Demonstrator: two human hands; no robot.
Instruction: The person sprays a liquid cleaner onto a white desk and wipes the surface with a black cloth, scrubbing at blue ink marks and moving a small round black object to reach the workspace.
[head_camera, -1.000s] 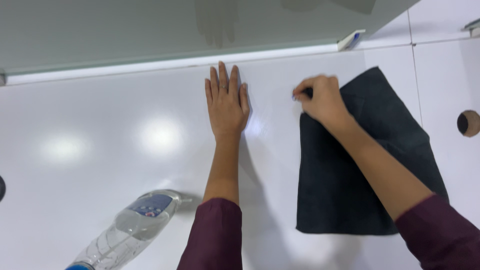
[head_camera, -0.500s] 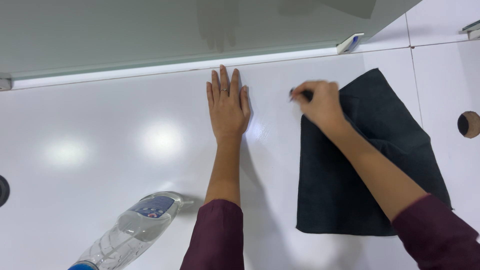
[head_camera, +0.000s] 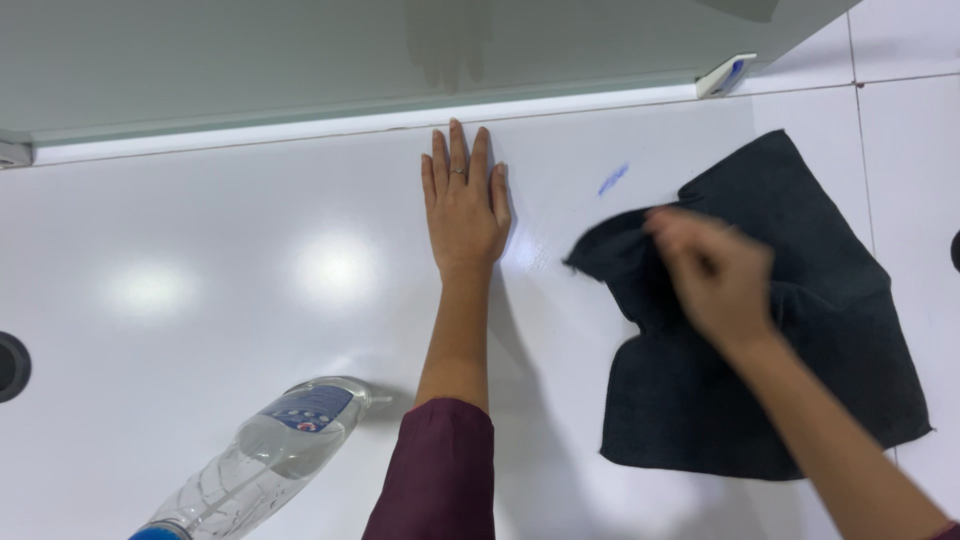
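Right hand (head_camera: 715, 275), blurred, pinches the dark cloth's (head_camera: 790, 350) lifted left corner just right-below the blue mark (head_camera: 613, 178) on the desk (head_camera: 250, 250); left hand (head_camera: 465, 205) flat, open, farther left.

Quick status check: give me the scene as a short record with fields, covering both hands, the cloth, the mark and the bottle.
left hand: flat on white table, fingers spread, a ring on one finger
right hand: motion-blurred, gripping dark cloth at its bunched left corner
dark cloth: lies right of the left hand, one corner lifted
blue mark: on the table, above the lifted corner, uncovered
plastic bottle: clear, lying on its side at lower left, untouched
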